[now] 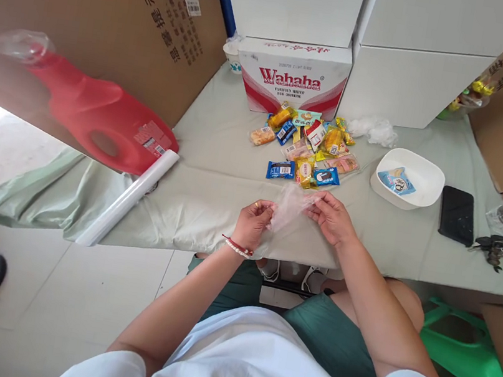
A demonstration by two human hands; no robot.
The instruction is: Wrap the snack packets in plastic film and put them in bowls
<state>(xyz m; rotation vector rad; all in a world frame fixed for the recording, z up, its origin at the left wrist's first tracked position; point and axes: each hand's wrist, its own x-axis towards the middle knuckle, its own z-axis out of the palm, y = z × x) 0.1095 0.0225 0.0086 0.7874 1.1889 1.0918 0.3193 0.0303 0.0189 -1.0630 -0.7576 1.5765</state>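
Plastic Sheen Against Matt Fabric

The crumpled film (286, 211) is thin, see-through plastic, wrinkled throughout. The snack wrappers (281, 170) look like smooth plastic with glossy highlights. The tablecloth (202, 200) is matt, creased fabric. The bowl (403, 202) looks like smooth plastic with a soft sheen, and the phone (458, 216) has a smooth face. The jug (89, 101) and the stool (465, 368) look like moulded plastic. The large box (93, 13) is dull, matt cardboard; the roll (129, 198) has a glossy surface.
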